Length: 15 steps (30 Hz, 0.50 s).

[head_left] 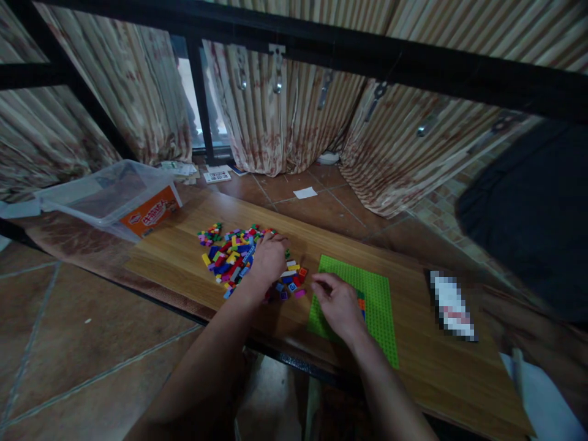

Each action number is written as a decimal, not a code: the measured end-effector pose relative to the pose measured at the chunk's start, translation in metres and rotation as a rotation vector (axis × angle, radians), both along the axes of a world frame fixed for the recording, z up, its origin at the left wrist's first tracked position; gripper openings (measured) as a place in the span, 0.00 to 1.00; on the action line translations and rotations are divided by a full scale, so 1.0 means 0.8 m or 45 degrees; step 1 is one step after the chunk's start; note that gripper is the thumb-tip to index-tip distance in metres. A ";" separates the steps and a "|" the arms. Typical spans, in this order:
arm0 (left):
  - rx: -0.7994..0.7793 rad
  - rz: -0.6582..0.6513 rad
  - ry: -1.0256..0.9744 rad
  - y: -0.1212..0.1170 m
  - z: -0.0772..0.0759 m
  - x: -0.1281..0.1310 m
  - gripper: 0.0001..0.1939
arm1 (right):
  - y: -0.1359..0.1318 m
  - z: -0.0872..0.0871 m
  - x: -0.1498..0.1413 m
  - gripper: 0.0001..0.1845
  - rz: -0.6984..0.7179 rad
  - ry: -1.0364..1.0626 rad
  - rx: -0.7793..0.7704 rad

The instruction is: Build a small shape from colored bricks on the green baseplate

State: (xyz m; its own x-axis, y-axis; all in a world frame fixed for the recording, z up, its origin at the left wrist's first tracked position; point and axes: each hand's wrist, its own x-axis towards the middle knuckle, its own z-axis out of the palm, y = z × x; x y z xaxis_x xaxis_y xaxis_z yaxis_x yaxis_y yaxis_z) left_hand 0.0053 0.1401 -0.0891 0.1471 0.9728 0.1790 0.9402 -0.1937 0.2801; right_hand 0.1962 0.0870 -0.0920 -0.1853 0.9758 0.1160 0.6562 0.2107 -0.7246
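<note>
A heap of small coloured bricks (227,254) lies on a wooden table (184,257). My left hand (269,257) rests on the right side of the heap, palm down, fingers curled among the bricks. A green baseplate (379,300) lies flat to the right of the heap. My right hand (337,303) hovers over the baseplate's left part with its fingers bent inward. A few bricks, orange and blue, (361,303) sit on the plate just beside that hand. What either hand holds is hidden.
A clear plastic box (103,196) with an orange label stands at the table's left end. A pixelated white object (452,306) lies right of the baseplate. Striped curtains (275,116) hang behind, with papers on the tiled floor. Dark cloth fills the right side.
</note>
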 end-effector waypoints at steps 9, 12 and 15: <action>-0.050 -0.002 -0.008 -0.008 0.017 -0.024 0.19 | 0.001 0.001 0.007 0.13 -0.015 0.017 -0.015; -0.071 -0.023 -0.022 -0.010 0.019 -0.021 0.21 | 0.002 0.002 0.009 0.13 -0.015 0.020 -0.010; -0.050 -0.039 -0.030 -0.010 0.017 -0.012 0.19 | 0.002 0.003 0.010 0.13 -0.016 0.011 -0.012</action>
State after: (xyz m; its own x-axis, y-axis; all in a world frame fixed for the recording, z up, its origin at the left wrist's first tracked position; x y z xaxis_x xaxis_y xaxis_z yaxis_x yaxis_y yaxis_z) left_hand -0.0047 0.1322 -0.0753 0.1734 0.9742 0.1446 0.9271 -0.2110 0.3099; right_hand 0.2042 0.0884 -0.0897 -0.1719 0.9792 0.1081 0.6526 0.1954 -0.7320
